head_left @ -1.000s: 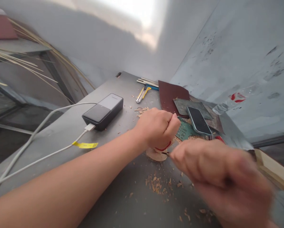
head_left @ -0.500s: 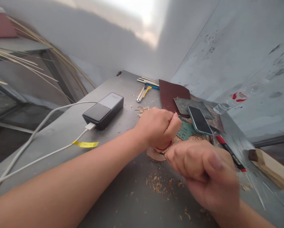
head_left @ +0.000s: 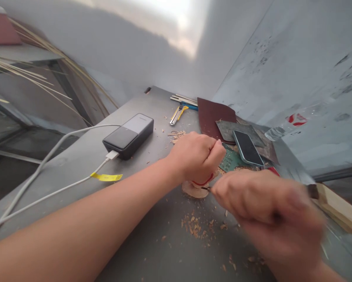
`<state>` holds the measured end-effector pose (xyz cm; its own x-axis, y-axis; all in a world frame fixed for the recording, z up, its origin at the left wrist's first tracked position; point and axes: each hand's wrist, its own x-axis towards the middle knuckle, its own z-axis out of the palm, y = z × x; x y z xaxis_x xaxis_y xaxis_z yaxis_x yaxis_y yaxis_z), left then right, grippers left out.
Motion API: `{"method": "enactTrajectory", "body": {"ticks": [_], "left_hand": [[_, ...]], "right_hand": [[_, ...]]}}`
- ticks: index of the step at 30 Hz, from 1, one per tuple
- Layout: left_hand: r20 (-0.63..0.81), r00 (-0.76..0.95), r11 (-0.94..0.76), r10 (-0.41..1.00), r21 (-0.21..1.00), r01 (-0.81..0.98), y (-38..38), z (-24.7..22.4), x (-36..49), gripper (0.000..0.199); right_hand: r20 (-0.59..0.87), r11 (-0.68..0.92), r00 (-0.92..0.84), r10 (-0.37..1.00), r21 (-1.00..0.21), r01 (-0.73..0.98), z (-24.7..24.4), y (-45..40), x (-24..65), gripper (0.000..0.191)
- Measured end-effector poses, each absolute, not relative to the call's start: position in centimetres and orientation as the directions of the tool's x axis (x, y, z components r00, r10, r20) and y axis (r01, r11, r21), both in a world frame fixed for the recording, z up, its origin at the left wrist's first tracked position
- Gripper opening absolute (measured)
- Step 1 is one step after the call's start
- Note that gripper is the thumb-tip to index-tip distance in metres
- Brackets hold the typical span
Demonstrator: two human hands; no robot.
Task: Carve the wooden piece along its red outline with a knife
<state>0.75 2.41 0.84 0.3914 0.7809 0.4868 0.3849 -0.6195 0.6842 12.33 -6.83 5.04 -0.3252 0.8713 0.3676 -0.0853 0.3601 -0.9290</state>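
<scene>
A pale wooden piece (head_left: 195, 190) with a red line near its top rests on the grey table, partly hidden beneath my left hand (head_left: 195, 154). The fingers of that hand are wrapped round its upper part. My right hand (head_left: 264, 207), blurred by motion, is closed round a tool. Only the tool's thin dark tip (head_left: 205, 188) shows, at the right side of the wooden piece; its handle is hidden in my fist. Wood shavings (head_left: 195, 227) lie on the table in front of the piece.
On the left sits a power bank (head_left: 129, 135) with a white cable (head_left: 55, 196). Behind my hands are a yellow cutter (head_left: 178, 113), a brown sheet (head_left: 215, 117) and a phone (head_left: 248, 148). A wooden block (head_left: 337, 207) and a plastic bottle (head_left: 287, 123) are at right.
My right hand has moved to the right, away from the wooden piece, and the tool's dark tip now shows. It covers most of the red and black marker. My left hand has barely moved.
</scene>
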Motion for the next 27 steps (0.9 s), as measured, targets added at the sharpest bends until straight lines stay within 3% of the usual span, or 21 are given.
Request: {"method": "enactTrajectory", "body": {"ticks": [6, 8, 12, 16, 18, 27], "left_hand": [[0.503, 0.394, -0.634, 0.769, 0.679, 0.370, 2.4, 0.7, 0.7, 0.046], [0.503, 0.390, -0.631, 0.772, 0.681, 0.371, 2.4, 0.6, 0.7, 0.046], [0.506, 0.387, -0.632, 0.771, 0.682, 0.368, 2.4, 0.6, 0.8, 0.045], [0.519, 0.382, -0.640, 0.765, 0.682, 0.354, 2.5, 0.6, 0.8, 0.045], [0.505, 0.375, -0.622, 0.777, 0.706, 0.339, 2.5, 0.5, 0.7, 0.045], [0.514, 0.449, -0.601, 0.731, 0.796, 0.068, 2.6, 0.6, -0.3, 0.039]], "right_hand": [[0.300, 0.318, -0.348, 0.888, -0.948, -0.007, 4.9, -6.8, 12.1, 0.065], [0.404, 0.383, -0.335, 0.851, -0.915, -0.129, 4.9, -6.8, 12.1, 0.065], [0.330, 0.343, -0.339, 0.881, -0.939, -0.023, 5.2, -6.9, 12.2, 0.064], [0.400, 0.378, -0.323, 0.857, -0.916, -0.131, 4.6, -6.6, 12.3, 0.062], [0.363, 0.333, -0.346, 0.865, -0.932, -0.144, 4.1, -6.4, 12.3, 0.063], [0.309, 0.242, -0.353, 0.883, -0.945, -0.222, 3.7, -6.1, 12.6, 0.055]]}}
